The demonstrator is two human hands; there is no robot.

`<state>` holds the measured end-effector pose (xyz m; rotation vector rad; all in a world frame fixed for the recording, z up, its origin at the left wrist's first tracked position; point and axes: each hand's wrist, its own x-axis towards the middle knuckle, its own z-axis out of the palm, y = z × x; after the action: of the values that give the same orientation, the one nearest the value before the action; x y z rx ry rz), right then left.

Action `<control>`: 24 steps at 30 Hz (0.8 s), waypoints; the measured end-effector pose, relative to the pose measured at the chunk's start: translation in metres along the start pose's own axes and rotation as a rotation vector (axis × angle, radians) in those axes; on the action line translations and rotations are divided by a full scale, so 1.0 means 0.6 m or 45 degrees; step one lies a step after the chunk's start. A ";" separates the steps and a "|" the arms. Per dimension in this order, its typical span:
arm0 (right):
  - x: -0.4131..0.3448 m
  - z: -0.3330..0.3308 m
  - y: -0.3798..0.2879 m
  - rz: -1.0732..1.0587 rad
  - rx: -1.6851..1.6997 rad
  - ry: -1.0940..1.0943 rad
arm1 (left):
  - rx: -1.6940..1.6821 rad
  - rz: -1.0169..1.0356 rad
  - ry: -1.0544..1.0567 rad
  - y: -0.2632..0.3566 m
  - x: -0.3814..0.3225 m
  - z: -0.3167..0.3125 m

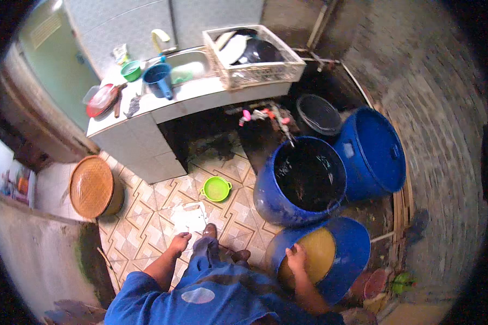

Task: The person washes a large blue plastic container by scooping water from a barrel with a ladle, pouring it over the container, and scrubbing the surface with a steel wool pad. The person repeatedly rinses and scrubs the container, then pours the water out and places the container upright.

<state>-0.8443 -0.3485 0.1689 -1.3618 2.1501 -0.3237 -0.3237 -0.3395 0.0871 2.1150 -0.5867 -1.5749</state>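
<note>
My left hand (180,243) hangs over the patterned tile floor (138,227), its fingers loosely bent and nothing visible in it. Just ahead of it is a bright white patch (189,217); whether it is cloth or glare I cannot tell. My right hand (297,258) is over a blue plastic tub (351,252) with a yellow-brown surface inside. Its thumb and fingers are apart, holding nothing visible; whether it touches the tub I cannot tell. Beyond my feet a lime-green plastic basin with two handles (216,189) sits on the tiles.
An open blue drum (264,203) with a dark inside stands beyond the tub, beside another blue drum (378,150). A tiled counter (124,150) carries a sink (197,61), a blue dipper (157,79) and a white crate (264,75) of dishes. At left stands a round woven-topped container (91,186).
</note>
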 end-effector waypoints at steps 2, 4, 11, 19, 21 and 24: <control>0.014 0.031 -0.055 -0.028 0.005 -0.095 | -0.038 0.043 0.051 -0.010 0.006 -0.030; 0.032 0.057 -0.097 -0.072 -0.030 -0.216 | -0.089 0.039 0.073 -0.032 0.011 -0.049; 0.084 0.140 -0.203 -0.178 -0.291 -0.493 | -0.003 -0.163 0.077 -0.107 0.019 -0.093; 0.151 0.288 -0.305 -0.238 -0.303 -0.699 | 0.441 -0.129 -0.100 -0.146 0.052 -0.146; 0.163 0.318 -0.331 -0.317 -0.522 -0.743 | 0.510 -0.148 -0.162 -0.142 0.049 -0.137; 0.185 0.374 -0.362 -0.393 -0.575 -0.879 | 0.620 -0.163 -0.195 -0.143 0.039 -0.111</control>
<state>-0.5871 -0.5243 0.0554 -1.7305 1.4761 0.4910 -0.2470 -0.2766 0.0367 2.4289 -0.9889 -1.8197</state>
